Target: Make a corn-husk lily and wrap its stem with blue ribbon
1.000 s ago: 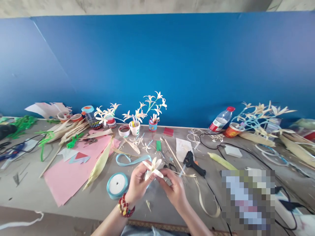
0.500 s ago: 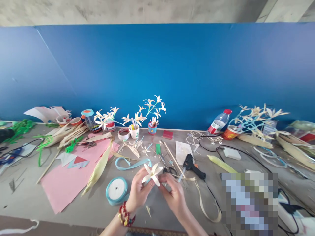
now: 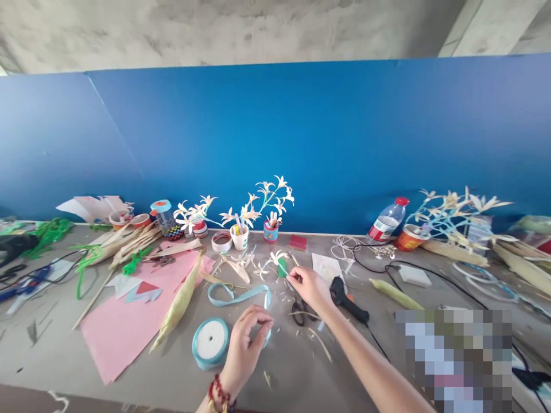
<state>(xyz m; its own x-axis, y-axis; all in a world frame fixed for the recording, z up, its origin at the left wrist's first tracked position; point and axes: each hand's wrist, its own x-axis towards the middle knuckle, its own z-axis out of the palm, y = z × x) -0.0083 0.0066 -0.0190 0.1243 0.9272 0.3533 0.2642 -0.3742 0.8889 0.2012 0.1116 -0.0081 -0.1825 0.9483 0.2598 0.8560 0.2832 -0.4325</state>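
My right hand [image 3: 309,287] reaches forward over the table, thumb and fingers pinched at the stem of a white flower [image 3: 279,257]. The petals face away beyond my fingertips, near other small white flowers [image 3: 246,259]. Nearer to me, my left hand [image 3: 249,338] is raised with curled fingers, and a strip of light blue ribbon [image 3: 241,296] runs to its fingertips. Left of that hand stands a ribbon spool [image 3: 210,339] with a white centre. Dark-handled scissors [image 3: 301,312] lie below my right wrist, partly covered.
A black glue gun [image 3: 348,301] with its cord lies right of my right forearm. Pink paper [image 3: 124,338] and a pale corn husk [image 3: 179,307] are on the left. Cups of flowers [image 3: 239,236] and a bottle [image 3: 387,221] line the blue wall.
The white flower, earlier between both hands, has moved forward with my right hand onto the group of loose flowers. My left hand has stayed near the front, and the view has tilted up slightly.
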